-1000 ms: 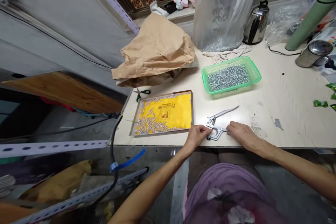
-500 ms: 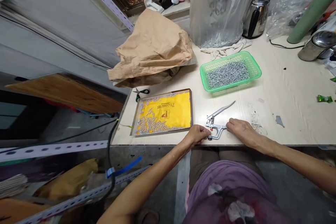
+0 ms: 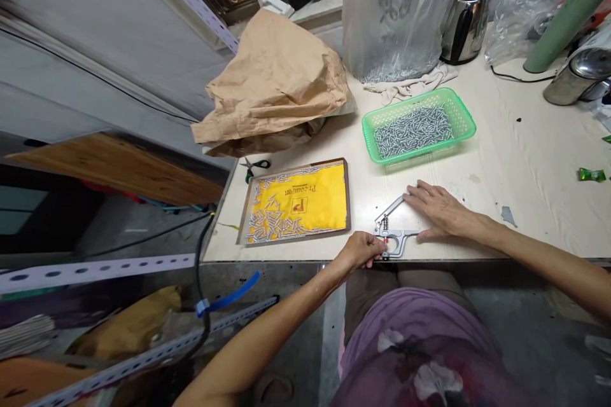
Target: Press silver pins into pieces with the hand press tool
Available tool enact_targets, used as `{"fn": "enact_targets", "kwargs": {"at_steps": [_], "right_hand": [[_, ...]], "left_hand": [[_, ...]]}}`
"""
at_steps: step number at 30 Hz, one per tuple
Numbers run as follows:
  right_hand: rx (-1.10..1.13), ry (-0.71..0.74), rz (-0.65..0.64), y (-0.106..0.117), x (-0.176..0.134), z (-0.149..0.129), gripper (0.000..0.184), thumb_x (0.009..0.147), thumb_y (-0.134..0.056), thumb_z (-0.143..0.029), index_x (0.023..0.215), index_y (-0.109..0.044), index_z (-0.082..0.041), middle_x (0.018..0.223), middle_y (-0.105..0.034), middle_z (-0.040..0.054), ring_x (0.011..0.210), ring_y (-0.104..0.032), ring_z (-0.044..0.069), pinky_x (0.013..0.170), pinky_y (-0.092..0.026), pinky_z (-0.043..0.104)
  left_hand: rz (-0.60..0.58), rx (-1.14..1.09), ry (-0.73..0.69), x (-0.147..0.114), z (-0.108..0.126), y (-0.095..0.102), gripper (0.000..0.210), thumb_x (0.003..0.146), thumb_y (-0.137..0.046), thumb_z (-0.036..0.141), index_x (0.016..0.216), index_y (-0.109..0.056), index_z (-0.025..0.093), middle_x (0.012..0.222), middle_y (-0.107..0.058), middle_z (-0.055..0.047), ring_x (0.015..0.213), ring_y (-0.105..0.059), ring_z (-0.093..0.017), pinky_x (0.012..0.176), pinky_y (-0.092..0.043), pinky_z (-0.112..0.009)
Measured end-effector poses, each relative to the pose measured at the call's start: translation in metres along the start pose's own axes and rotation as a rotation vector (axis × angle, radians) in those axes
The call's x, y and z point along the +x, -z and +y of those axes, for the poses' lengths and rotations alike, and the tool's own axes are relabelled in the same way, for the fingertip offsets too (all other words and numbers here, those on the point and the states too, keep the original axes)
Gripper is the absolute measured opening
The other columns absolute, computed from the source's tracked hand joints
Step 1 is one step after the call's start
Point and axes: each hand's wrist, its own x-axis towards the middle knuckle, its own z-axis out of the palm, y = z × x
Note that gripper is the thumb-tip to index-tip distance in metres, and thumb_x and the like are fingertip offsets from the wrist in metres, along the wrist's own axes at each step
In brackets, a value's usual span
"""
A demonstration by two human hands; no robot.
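Observation:
Grey metal press pliers (image 3: 394, 230) lie near the front edge of the pale table (image 3: 525, 159). My left hand (image 3: 359, 249) has its fingers pinched at the pliers' jaw, at the table edge; what it pinches is too small to tell. My right hand (image 3: 442, 208) lies over the two handles, fingers around the upper lever. To the left lies a shallow tray with a yellow sheet (image 3: 298, 198) strewn with small metal pieces. Behind the pliers stands a green basket (image 3: 464, 118) full of the same silvery pieces.
A crumpled brown paper bag (image 3: 277, 86) and green-handled scissors (image 3: 256, 165) sit at the back left. A clear plastic bag (image 3: 398, 9) of metal pieces, a steel kettle (image 3: 468, 13), a green roll (image 3: 568, 16) and a steel pot (image 3: 577, 76) stand behind. Green wrapped candies (image 3: 590, 174) lie right.
My right hand has moved from the lower handle up over the upper lever, closing around both handles. The left hand stays pinched at the jaw. The view has shifted slightly.

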Motion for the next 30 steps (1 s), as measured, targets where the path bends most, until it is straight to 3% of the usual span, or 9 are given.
{"fn": "enact_targets", "kwargs": {"at_steps": [7, 12, 16, 18, 20, 22, 25, 28, 30], "right_hand": [[-0.034, 0.001, -0.027, 0.008, 0.009, -0.007, 0.093, 0.059, -0.075, -0.060, 0.134, -0.044, -0.013, 0.121, -0.057, 0.0179, 0.109, -0.049, 0.036, 0.094, -0.037, 0.047], [-0.076, -0.027, -0.059, 0.017, 0.007, -0.014, 0.079, 0.058, -0.080, -0.054, 0.120, -0.054, -0.013, 0.110, -0.061, 0.0151, 0.098, -0.051, 0.032, 0.087, -0.038, 0.042], [-0.059, -0.022, -0.050, 0.020, 0.004, -0.018, 0.064, 0.062, -0.081, -0.048, 0.111, -0.057, -0.014, 0.104, -0.061, 0.0128, 0.093, -0.051, 0.028, 0.083, -0.038, 0.038], [-0.044, -0.025, -0.049, 0.021, 0.001, -0.021, 0.052, 0.067, -0.079, -0.042, 0.105, -0.058, -0.014, 0.101, -0.061, 0.0117, 0.092, -0.051, 0.026, 0.080, -0.038, 0.036], [-0.026, -0.040, -0.054, 0.022, -0.001, -0.026, 0.039, 0.071, -0.077, -0.035, 0.099, -0.059, -0.014, 0.098, -0.061, 0.0109, 0.090, -0.051, 0.024, 0.077, -0.038, 0.034], [-0.017, -0.065, -0.067, 0.023, -0.004, -0.030, 0.033, 0.074, -0.076, -0.031, 0.096, -0.059, -0.014, 0.096, -0.060, 0.0109, 0.089, -0.051, 0.023, 0.075, -0.038, 0.033], [-0.033, -0.092, -0.076, 0.023, -0.007, -0.035, 0.040, 0.072, -0.077, -0.030, 0.102, -0.058, -0.011, 0.098, -0.060, 0.0120, 0.091, -0.052, 0.025, 0.076, -0.040, 0.033], [-0.036, -0.112, -0.067, 0.023, -0.011, -0.036, 0.058, 0.067, -0.081, -0.033, 0.113, -0.055, -0.010, 0.101, -0.060, 0.0127, 0.092, -0.052, 0.027, 0.075, -0.042, 0.035], [-0.047, -0.144, -0.074, 0.024, -0.013, -0.036, 0.060, 0.067, -0.081, -0.035, 0.114, -0.055, -0.010, 0.100, -0.060, 0.0127, 0.092, -0.052, 0.028, 0.074, -0.042, 0.035]], "left_hand": [[-0.023, 0.011, -0.013, 0.002, -0.008, 0.000, 0.031, 0.075, -0.067, 0.036, 0.057, -0.055, 0.014, 0.045, -0.048, 0.007, 0.033, -0.037, -0.003, 0.036, -0.022, -0.017], [-0.014, 0.041, -0.023, 0.005, -0.008, -0.001, 0.031, 0.075, -0.066, 0.035, 0.055, -0.053, 0.015, 0.045, -0.048, 0.007, 0.033, -0.036, -0.004, 0.037, -0.022, -0.019], [0.034, 0.214, -0.043, 0.002, -0.011, 0.001, 0.032, 0.081, -0.060, 0.036, 0.058, -0.056, 0.015, 0.046, -0.048, 0.005, 0.037, -0.041, -0.007, 0.042, -0.026, -0.021], [0.206, 0.372, -0.181, 0.000, -0.014, 0.000, 0.030, 0.084, -0.058, 0.035, 0.063, -0.059, 0.015, 0.053, -0.054, 0.003, 0.048, -0.049, -0.010, 0.049, -0.034, -0.022], [0.421, 0.537, -0.428, -0.002, -0.014, -0.004, 0.023, 0.087, -0.057, 0.034, 0.074, -0.063, 0.016, 0.068, -0.061, -0.001, 0.066, -0.057, -0.014, 0.061, -0.042, -0.024], [0.520, 0.690, -0.685, 0.001, -0.010, -0.011, 0.017, 0.086, -0.061, 0.034, 0.092, -0.063, 0.018, 0.092, -0.065, -0.006, 0.086, -0.059, -0.019, 0.075, -0.047, -0.030], [0.453, 0.900, -0.883, 0.013, 0.003, -0.023, 0.042, 0.081, -0.067, 0.035, 0.117, -0.054, 0.018, 0.120, -0.058, -0.012, 0.105, -0.054, -0.025, 0.088, -0.047, -0.038], [0.370, 1.036, -0.870, 0.023, 0.020, -0.029, 0.059, 0.081, -0.067, 0.037, 0.130, -0.043, 0.015, 0.121, -0.056, -0.014, 0.105, -0.053, -0.027, 0.088, -0.046, -0.041], [0.327, 1.108, -0.830, 0.026, 0.029, -0.028, 0.064, 0.080, -0.068, 0.038, 0.132, -0.041, 0.013, 0.115, -0.057, -0.013, 0.103, -0.053, -0.028, 0.086, -0.046, -0.042]]}}
